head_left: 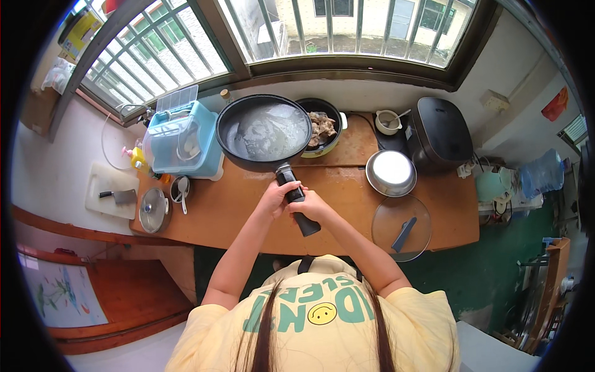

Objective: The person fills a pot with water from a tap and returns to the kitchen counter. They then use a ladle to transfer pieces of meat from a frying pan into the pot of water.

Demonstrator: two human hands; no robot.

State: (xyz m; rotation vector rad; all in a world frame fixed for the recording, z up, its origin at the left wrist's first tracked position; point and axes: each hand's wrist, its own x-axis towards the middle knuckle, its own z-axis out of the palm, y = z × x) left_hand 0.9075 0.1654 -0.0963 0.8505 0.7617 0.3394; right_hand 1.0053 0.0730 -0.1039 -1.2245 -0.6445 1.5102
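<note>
Both my hands grip the black handle of a deep dark frying pan point(266, 133), which is held out in front of me over the table. Inside the pan there is a cloudy, whitish layer of liquid or grease. My left hand point(274, 197) wraps the handle near the pan, and my right hand point(310, 206) closes round it just below. Partly hidden behind the pan's right side stands a black pot point(338, 118) with a white side handle, holding chunks of browned meat point(322, 129).
On the wooden table point(334, 217) are a metal bowl point(391, 173), a glass lid point(401, 229), a black cooker point(441, 133) and a small white pot point(388, 122). At left stand a blue dish box point(186, 139), a lidded pot point(154, 211), a small saucepan point(180, 188) and a cleaver point(124, 196) on a white board.
</note>
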